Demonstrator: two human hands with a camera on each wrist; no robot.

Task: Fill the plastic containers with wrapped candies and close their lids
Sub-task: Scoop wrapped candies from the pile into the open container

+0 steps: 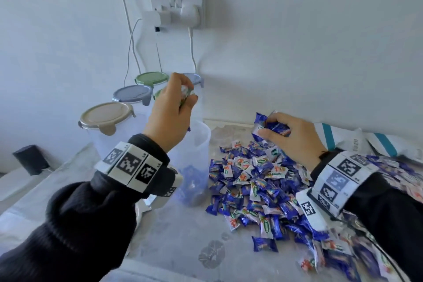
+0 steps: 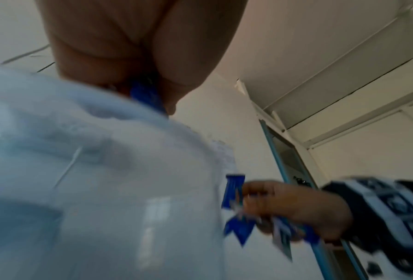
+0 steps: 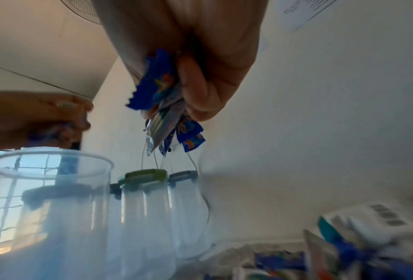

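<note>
An open clear plastic container [image 1: 201, 144] stands at the table's middle with a few blue candies at its bottom. Above it my left hand [image 1: 180, 98] grips a small bunch of wrapped candies [image 1: 186, 91]; a blue wrapper [image 2: 148, 96] shows under the fist. To the right, my right hand [image 1: 274, 128] holds a handful of blue and white candies [image 3: 167, 106] above the big candy pile [image 1: 256, 185]. The open container's rim [image 3: 50, 161] sits low at the left in the right wrist view.
Several lidded containers stand behind: beige lid [image 1: 106, 115], grey-blue lid [image 1: 132, 94], green lid [image 1: 152, 78]. A wall socket with plugs and cables [image 1: 178, 10] hangs above them. White bags [image 1: 352, 142] lie at the right by the wall. A dark block [image 1: 31, 159] sits far left.
</note>
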